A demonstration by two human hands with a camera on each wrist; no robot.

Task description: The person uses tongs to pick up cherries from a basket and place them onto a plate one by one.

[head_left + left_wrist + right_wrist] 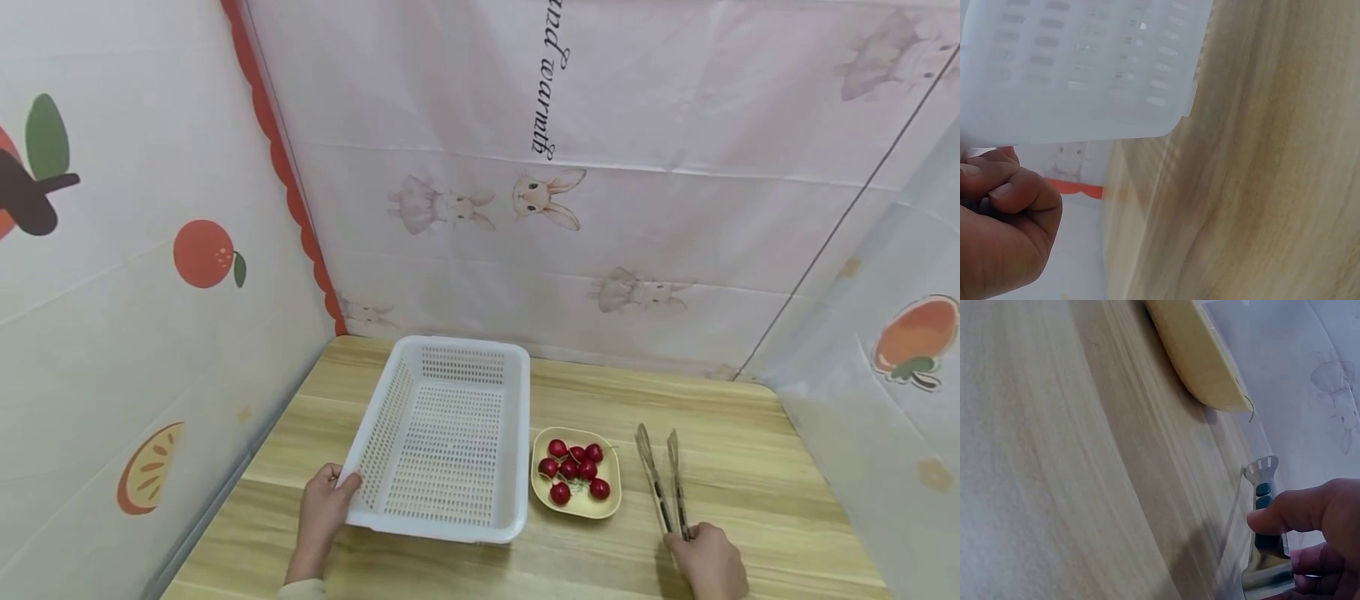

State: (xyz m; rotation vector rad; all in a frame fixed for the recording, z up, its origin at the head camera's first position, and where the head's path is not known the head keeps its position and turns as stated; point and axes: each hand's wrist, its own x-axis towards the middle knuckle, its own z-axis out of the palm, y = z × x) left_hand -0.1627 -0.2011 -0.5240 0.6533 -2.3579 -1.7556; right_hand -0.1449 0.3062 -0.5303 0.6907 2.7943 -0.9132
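A white perforated plastic basket (519, 442) stands on the table, left of centre in the head view. At its near left corner my left hand (324, 504) grips the rim, thumb on top; the left wrist view has the curled fingers beside the basket's wall (1079, 119). My right hand (708, 560) holds metal tongs (660, 497) by the handle end, their two arms spread and pointing away from me. In the right wrist view the thumb presses on the tongs' dark grip pads (1263, 501). Between basket and tongs sits a yellow dish (588, 508) with several round red cherry-like fruits (568, 470).
The wood-grain table (757, 467) extends to the right of the tongs. Printed cloth walls close in the left (90, 350), back (480, 275) and right (855, 367) sides. The dish's side (1204, 369) shows ahead of the tongs in the right wrist view.
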